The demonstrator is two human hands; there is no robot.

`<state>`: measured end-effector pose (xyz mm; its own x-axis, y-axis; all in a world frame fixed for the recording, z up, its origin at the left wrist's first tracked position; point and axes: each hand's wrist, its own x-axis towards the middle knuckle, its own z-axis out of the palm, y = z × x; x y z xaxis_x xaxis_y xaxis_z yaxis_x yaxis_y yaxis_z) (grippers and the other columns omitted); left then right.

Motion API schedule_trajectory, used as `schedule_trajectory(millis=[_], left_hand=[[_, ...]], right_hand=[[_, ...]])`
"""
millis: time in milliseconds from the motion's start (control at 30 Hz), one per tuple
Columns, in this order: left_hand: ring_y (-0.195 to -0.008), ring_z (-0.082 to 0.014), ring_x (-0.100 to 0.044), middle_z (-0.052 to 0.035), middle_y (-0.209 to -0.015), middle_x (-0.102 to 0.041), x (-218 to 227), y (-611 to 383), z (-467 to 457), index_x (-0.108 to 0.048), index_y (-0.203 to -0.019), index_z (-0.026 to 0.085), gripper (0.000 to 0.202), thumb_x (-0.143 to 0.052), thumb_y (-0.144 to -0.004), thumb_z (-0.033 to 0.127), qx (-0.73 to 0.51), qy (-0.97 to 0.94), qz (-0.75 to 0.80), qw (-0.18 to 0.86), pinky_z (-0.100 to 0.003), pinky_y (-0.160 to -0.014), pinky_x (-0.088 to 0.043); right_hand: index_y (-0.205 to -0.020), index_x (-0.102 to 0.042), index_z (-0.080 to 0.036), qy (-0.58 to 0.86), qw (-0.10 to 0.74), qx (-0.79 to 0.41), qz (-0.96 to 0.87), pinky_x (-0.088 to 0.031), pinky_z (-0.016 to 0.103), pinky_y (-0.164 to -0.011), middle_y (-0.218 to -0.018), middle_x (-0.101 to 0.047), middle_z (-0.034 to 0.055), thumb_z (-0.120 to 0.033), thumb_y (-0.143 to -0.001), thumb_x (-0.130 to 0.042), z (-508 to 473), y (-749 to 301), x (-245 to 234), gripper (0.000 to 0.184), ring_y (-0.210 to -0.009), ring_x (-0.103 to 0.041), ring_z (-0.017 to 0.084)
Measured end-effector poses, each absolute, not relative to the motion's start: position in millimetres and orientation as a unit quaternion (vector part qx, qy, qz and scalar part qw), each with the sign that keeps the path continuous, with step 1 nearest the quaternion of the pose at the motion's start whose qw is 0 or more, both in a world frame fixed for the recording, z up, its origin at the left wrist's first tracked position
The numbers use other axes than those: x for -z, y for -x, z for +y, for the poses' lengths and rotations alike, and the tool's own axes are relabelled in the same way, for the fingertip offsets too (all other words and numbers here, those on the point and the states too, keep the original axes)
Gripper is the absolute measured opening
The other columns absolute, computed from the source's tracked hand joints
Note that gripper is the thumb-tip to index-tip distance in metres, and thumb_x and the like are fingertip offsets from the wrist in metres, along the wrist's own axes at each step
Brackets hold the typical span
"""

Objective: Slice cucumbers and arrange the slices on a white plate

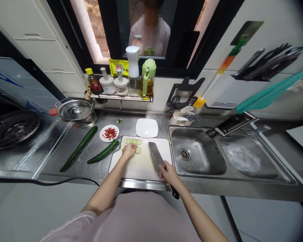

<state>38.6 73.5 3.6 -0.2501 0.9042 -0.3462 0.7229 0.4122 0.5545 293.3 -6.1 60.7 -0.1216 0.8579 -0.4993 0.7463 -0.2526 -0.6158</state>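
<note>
While the white rectangular cutting board (138, 169) lies flat on the stainless-steel counter (86, 171), a long, dark green whole cucumber (79, 149) rests well to its left. Between that and the board lies a shorter, dark green cut cucumber (103, 152), its upper end close to the board's left side; whether they touch is unclear. A small round white plate (101, 135) of chopped red pieces (109, 133) sits just beyond the board's far left corner. Along the board's far left part runs a row of thin, pale green cucumber slices (132, 141), with the left hand (129, 150) just nearer, its fingers drawn together beside one loose round slice (138, 150); I cannot tell whether they pinch anything. A square white dish (146, 128) stands beyond the board's far edge. Over the board's right half, the right hand (168, 172) grasps a broad steel knife (154, 153), its black handle projecting past the near edge. Another pale slice (169, 142) lies at the board's far right edge, just beside the steel sink (198, 149); a nudge from the blade could tip it in. The bigger risk, I judge, is cut fingertips, should the blade swing left towards the slices, and wet slices could slide under a hurried touch.
</note>
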Motion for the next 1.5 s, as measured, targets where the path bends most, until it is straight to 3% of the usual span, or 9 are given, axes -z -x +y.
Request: schedule_trajectory(millis=[133, 367, 1500], left_hand=[[-0.086, -0.0164, -0.064, 0.001, -0.088, -0.072, -6, -27, 56, -0.07, -0.094, 0.026, 0.022, -0.06, -0.076, 0.022, -0.11, -0.529, 0.78, 0.315, -0.027, -0.079, -0.042], [-0.101, -0.0223, -0.061, -0.0039, -0.1, -0.072, -10, -24, 47, -0.071, -0.097, 0.028, 0.027, -0.051, -0.081, 0.019, -0.076, -0.561, 0.787, 0.244, -0.037, -0.091, -0.037], [-0.102, -0.0235, -0.059, -0.0043, -0.104, -0.07, -4, -28, 43, -0.071, -0.097, 0.029, 0.03, -0.047, -0.082, 0.019, -0.084, -0.577, 0.78, 0.227, -0.039, -0.09, -0.035]], right_hand=[[-0.102, -0.049, -0.02, 0.617, -0.013, -0.34, -0.709, -0.031, 0.022, -0.061, -0.078, -0.064, 0.0038, -0.026, -0.092, -0.037, -11, -275, -65, 0.017, -0.074, -0.058, 0.016], [-0.107, -0.046, -0.02, 0.578, -0.134, -0.277, -0.756, -0.029, 0.026, -0.064, -0.089, -0.066, 0.0092, -0.024, -0.096, -0.031, -22, -246, -74, 0.019, -0.08, -0.061, 0.019], [-0.119, -0.043, -0.014, 0.533, -0.184, -0.265, -0.782, -0.037, 0.028, -0.068, -0.095, -0.067, 0.0142, -0.004, -0.084, -0.036, -17, -223, -64, 0.036, -0.091, -0.064, 0.023]])
